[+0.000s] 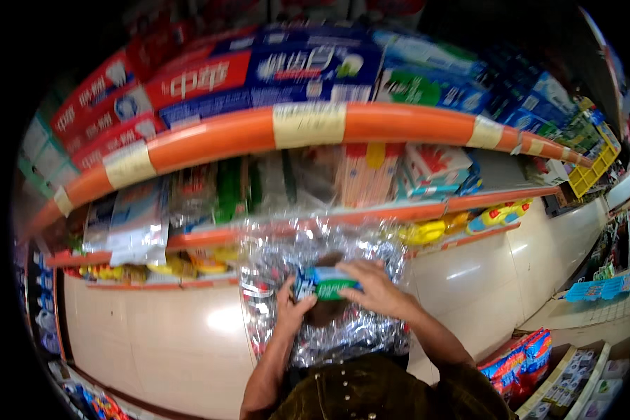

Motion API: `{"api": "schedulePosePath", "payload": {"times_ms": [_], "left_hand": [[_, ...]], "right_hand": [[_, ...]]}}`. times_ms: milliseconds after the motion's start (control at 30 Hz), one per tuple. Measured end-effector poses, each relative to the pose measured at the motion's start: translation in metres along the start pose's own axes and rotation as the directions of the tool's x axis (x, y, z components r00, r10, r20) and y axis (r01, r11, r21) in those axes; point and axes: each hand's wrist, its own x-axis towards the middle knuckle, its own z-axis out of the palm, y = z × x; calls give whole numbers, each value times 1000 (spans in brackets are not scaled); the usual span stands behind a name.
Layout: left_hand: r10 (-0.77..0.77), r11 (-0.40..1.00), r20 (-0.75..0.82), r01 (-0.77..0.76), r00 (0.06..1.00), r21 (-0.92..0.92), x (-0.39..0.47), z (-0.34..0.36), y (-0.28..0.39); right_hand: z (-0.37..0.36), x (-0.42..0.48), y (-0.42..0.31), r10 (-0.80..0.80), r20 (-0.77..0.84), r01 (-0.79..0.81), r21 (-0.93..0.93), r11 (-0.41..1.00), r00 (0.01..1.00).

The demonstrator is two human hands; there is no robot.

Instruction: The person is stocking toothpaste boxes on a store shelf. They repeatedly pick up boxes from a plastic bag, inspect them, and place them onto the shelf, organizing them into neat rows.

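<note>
Between my two hands is a small blue and green toothpaste carton (332, 284), lying crosswise. My left hand (294, 306) grips its left end, with the thumb at the lower edge. My right hand (371, 286) has its fingers on the top and right end of the carton. Beneath both hands stands a large clear, shiny plastic bag (273, 336) with many small items in it; what they are is blurred. A round brown patch at its middle is partly hidden by the carton and my hands.
Ahead is a store shelf with an orange edge rail (399, 123), stacked with red and blue toothpaste boxes (315, 65). Packaged goods fill a lower shelf, with yellow bottles (425, 232) beneath. Red and blue bags (525, 359) lie at the lower right, a blue basket (598, 287) above them.
</note>
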Motion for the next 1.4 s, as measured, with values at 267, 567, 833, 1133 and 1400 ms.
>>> {"api": "schedulePosePath", "payload": {"times_ms": [267,567,833,1133,1400], "left_hand": [[45,999,118,-47,992,15,8,-9,-22],[-13,999,90,16,996,-38,8,-1,-11],[-20,999,78,24,997,-48,10,-2,-12],[6,1000,80,-4,997,-30,11,-5,-16],[-10,999,67,13,998,-41,11,-1,-11]], "right_hand": [[-35,-10,3,55,-78,-37,223,974,995],[-207,3,-62,-377,-457,127,-488,863,806],[-308,96,-69,-395,-493,95,-528,844,775],[-320,129,-50,-156,-377,-26,-435,900,913],[-315,134,-50,-100,-275,-78,-568,819,956]]}}
